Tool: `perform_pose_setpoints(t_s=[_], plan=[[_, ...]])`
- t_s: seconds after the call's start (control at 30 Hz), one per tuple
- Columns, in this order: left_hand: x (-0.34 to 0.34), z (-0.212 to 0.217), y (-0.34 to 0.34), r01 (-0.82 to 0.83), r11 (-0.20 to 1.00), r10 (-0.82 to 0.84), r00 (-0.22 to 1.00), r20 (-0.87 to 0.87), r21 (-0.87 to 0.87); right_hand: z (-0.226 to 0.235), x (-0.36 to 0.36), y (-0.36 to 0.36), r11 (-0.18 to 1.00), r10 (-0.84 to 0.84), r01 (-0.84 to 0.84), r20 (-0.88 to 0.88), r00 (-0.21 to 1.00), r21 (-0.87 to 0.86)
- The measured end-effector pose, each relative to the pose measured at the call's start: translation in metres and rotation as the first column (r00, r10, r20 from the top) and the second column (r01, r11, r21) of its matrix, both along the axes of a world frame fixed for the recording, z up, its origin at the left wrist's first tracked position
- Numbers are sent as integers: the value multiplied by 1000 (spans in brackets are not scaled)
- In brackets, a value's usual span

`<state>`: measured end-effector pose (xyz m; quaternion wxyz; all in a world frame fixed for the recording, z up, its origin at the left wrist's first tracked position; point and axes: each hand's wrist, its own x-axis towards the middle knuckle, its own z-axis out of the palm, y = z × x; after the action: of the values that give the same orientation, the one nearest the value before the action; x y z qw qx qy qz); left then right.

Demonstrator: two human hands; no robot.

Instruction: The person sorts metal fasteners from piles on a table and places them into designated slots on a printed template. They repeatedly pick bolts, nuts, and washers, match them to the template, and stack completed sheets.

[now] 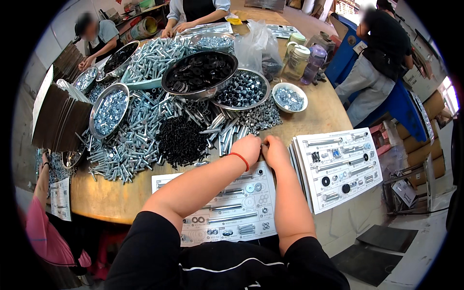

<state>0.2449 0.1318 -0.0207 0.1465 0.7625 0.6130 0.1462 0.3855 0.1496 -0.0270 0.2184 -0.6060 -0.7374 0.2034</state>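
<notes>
My left hand [247, 147], with a red band at its wrist, and my right hand [276, 152] meet over the table's near side. Both have their fingers closed around a small dark spot between them, too hidden to name. Under my forearms lies a printed card [166, 179] with bolts, washers and nuts set out in rows. Just beyond my left hand are metal sleeves or pins [228, 141] and a heap of small nuts [261, 116]. A pile of black screws [181, 141] lies to its left. Right of my right hand, similar filled cards [309, 186] are stacked.
The wooden table [113, 205] carries heaped bolts [128, 154], a steel bowl [195, 94] of black washers and a white bowl [290, 109] of small metal parts. Jars [296, 63] stand far right. Other people work at the far side and left; one stands at right.
</notes>
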Motion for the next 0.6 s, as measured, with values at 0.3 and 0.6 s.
perform_pose_setpoints(t_s=[0.3,0.6], plan=[[-9,23,1,-80,981,80,997,-9,-179,-9,0,4,984,-169,166,39,985,66],[-5,22,-18,-115,977,123,992,34,-178,-6,-1,-17,995,40,-23,-182,983,95]])
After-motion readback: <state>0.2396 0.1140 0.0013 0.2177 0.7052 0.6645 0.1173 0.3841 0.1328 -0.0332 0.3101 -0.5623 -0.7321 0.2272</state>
